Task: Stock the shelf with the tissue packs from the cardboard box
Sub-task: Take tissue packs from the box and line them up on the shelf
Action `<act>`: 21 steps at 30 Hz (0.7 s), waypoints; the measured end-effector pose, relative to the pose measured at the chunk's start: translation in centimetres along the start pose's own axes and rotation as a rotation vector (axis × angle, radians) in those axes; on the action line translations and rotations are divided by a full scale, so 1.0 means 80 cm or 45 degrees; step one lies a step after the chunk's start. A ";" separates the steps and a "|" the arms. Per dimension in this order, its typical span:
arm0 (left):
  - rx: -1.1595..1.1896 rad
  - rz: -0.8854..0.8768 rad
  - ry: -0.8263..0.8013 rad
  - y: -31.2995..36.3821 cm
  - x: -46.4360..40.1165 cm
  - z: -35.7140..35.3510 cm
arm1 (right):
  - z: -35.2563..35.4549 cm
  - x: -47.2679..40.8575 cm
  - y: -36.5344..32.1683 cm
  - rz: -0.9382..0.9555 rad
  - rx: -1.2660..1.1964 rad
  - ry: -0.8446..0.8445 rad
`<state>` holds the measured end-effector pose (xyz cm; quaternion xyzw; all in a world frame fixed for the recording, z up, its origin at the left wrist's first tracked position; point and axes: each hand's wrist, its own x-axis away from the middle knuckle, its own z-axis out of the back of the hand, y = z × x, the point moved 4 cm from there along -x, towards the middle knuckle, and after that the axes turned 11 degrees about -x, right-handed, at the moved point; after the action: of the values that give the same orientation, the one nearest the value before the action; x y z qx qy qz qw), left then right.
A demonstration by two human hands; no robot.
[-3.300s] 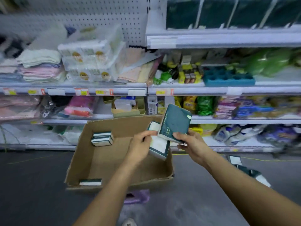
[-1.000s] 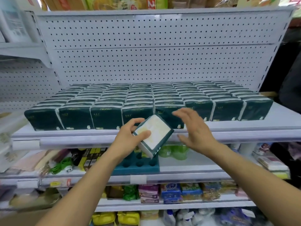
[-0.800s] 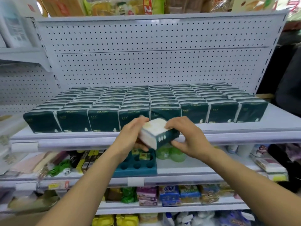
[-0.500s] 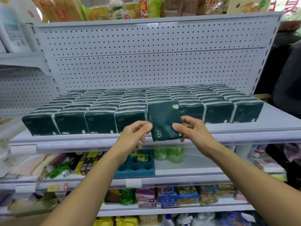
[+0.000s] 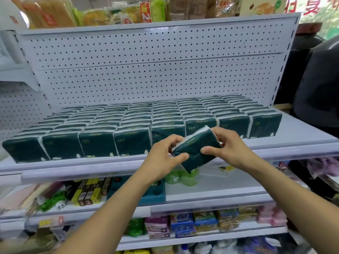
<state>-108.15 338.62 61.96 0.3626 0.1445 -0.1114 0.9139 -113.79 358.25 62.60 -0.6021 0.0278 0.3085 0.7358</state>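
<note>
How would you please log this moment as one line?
stage: placing | both hands: left hand, right hand grip tissue pack | pack: tilted before shelf

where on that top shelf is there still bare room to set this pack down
Bare shelf shows right of the last column of packs, out to the shelf end, plus a narrow strip along the front lip ahead of the rows. The rest is packed tight, back to the pegboard. Both hands, left and right, grip the pack before the front row.
</note>
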 end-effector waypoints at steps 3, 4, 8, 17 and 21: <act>-0.207 -0.004 0.311 -0.007 -0.016 0.013 | 0.043 -0.003 0.019 -0.067 -0.098 0.246; -0.372 -0.025 0.426 -0.010 -0.022 0.023 | 0.055 -0.005 0.025 -0.083 -0.065 0.316; -1.046 -0.098 0.336 -0.036 -0.050 0.034 | 0.063 -0.021 0.047 -0.152 0.003 0.453; -1.268 -0.128 0.194 -0.057 -0.070 0.013 | 0.032 -0.048 0.088 -0.245 0.260 0.520; -1.222 -0.098 0.219 -0.056 -0.072 0.011 | 0.026 -0.047 0.093 -0.256 0.347 0.550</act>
<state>-114.74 335.35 61.73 -0.0973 0.2677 -0.0358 0.9579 -121.15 359.18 58.22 -0.5491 0.1655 0.0916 0.8141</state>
